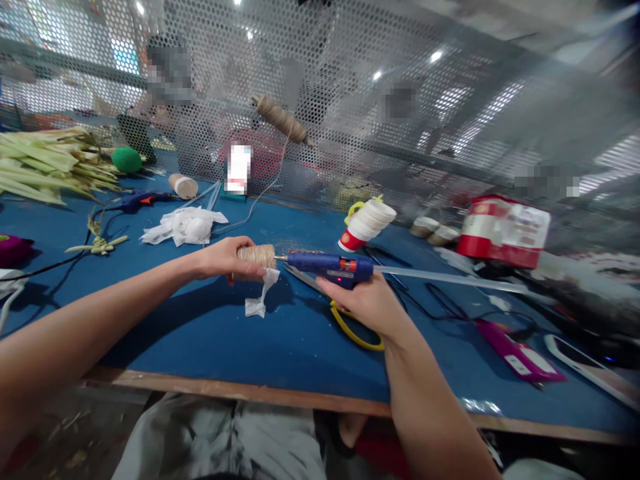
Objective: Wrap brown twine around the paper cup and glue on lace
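My left hand (229, 259) is closed around a small twine-wrapped cup (257, 257), held on its side just above the table. A strip of white tissue (257, 307) hangs below its open-looking end. My right hand (370, 303) grips a blue hot glue gun (325, 263), whose metal nozzle points left and meets or nearly meets the cup's right end. Out of the gun's back runs a long translucent glue stick (450, 277). Scissors with yellow handles (356, 337) lie under my right hand, partly hidden by it.
Crumpled white tissue (187, 225) and a second glue gun (137, 200) lie left. A twine spool (283, 120) hangs on the perforated metal screen (340, 80). Stacked paper cups (370, 222), a purple box-like device (520, 352), cables and a phone (590, 367) are at right.
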A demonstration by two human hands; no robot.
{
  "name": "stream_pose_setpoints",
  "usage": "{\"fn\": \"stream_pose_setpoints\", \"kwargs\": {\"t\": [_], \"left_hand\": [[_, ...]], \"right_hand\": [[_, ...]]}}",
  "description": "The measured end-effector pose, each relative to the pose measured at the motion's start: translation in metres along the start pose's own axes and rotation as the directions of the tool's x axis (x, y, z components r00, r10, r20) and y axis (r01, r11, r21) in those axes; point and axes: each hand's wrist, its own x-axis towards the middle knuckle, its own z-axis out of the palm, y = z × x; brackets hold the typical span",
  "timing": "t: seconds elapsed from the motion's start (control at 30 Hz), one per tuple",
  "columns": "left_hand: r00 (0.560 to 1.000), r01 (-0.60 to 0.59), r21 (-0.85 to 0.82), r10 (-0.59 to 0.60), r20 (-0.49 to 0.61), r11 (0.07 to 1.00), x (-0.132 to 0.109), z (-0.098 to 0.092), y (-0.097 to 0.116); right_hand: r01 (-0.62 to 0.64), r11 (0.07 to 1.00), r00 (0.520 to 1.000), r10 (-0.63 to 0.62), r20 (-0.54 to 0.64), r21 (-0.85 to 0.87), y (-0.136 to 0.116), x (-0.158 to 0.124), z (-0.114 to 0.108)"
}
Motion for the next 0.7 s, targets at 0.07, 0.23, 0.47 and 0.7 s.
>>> {"fn": "stream_pose_setpoints", "kwargs": {"t": [0.07, 0.23, 0.47, 0.7], "left_hand": [[1.0, 0.002, -0.013, -0.002, 0.012, 1.0, 0.0001, -0.0007, -0.0004], [0.998, 0.026, -0.053, -0.023, 0.057, 0.998, -0.0002, -0.0029, 0.0004], [0.996, 0.043, -0.089, -0.035, 0.084, 0.995, -0.0005, -0.0029, 0.0011], [0.996, 0.009, -0.07, -0.003, 0.088, 0.997, -0.0028, -0.001, 0.0025]], "right_hand": [[-0.025, 0.999, 1.0, 0.024, 0.017, 0.047, 0.0006, -0.0001, -0.0002], [-0.08, 0.991, 0.994, 0.072, 0.084, 0.105, 0.0033, -0.0008, -0.0015], [-0.083, 0.996, 0.991, 0.079, 0.108, 0.035, 0.0053, 0.0002, -0.0034], [-0.083, 0.991, 0.991, 0.071, 0.116, 0.103, 0.0039, 0.0009, -0.0016]]}}
